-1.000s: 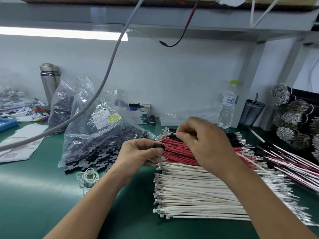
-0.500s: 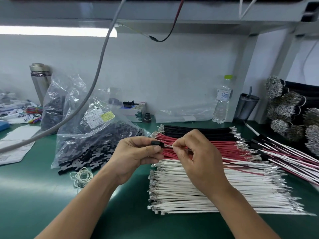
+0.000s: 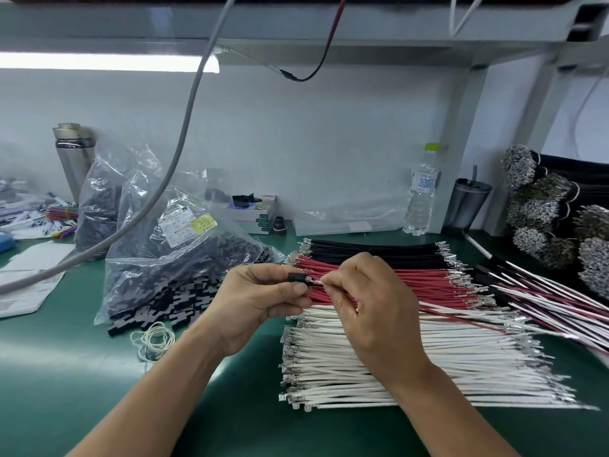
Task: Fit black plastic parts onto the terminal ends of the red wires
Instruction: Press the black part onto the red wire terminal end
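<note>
At the far left of the green bench (image 3: pixel 49 374) lie papers (image 3: pixel 29 285) and coloured pens, with a steel flask (image 3: pixel 73 159) behind them. Next come 2 clear bags; the nearer bag (image 3: pixel 171 258) is full of black plastic parts, and some spill out at its lower edge beside a few rubber bands (image 3: pixel 153 339).

Toward the middle, the left hand (image 3: pixel 260 301) holds 1 black plastic part (image 3: pixel 296 278), with thumb and fingers curled and clamped on it. The right hand (image 3: pixel 372 308) pinches a red wire (image 3: pixel 461 319) close to its metal terminal (image 3: pixel 315 282), fingertips pressed together on it. The terminal tip touches the opening of the part, so I judge the insertion step is in hand. The next move calls for keeping the terminal straight with the cavity and pushing until it seats; whether it is already partly inside, I cannot tell.

Under the hands lie 3 rows: black wires (image 3: pixel 379 252) at the back, the red wires pile (image 3: pixel 428 285), then white wires (image 3: pixel 395 364). Further right stand a water bottle (image 3: pixel 421 199), a dark cup (image 3: pixel 469 206), and bundled wires (image 3: pixel 543 209).
</note>
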A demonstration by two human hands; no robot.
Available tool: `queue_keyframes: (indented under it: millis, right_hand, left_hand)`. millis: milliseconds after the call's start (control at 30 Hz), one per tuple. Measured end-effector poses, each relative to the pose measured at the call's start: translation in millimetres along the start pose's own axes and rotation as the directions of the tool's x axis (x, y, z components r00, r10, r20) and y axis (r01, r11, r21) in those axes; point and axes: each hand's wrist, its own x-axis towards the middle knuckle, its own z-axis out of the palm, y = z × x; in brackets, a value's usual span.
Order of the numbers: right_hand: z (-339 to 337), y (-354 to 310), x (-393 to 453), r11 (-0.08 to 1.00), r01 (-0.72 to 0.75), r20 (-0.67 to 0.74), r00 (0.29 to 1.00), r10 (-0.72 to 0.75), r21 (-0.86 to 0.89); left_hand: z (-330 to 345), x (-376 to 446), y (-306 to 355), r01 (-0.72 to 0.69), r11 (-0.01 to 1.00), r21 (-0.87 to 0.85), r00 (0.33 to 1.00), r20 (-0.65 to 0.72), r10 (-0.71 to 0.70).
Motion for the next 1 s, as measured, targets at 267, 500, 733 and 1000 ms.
queue_keyframes:
  millis: [267,500,733,1000]
  right_hand:
    - [2.5,-0.3,-0.8,0.995,-0.049,0.087,0.995,0.041,0.084]
    - [-1.0,0.4,-3.9,0.993,-0.101,0.184,0.979,0.087,0.066]
    - [0.2,-6.0,1.2,0.984,-0.167,0.235,0.96,0.149,0.058]
    - [-12.7,11.9,-3.2,0.956,-0.262,0.292,0.932,0.216,0.128]
  left_hand:
    - [-1.1,-0.8,-0.9,-0.026,0.989,0.146,1.0,0.016,0.024]
    - [1.8,-0.6,-4.6,-0.074,0.919,0.387,0.997,0.005,0.078]
    - [4.0,0.7,-7.1,-0.136,0.858,0.495,0.99,0.032,0.138]
    - [0.3,0.9,-2.4,-0.063,0.937,0.344,0.998,0.0,0.067]
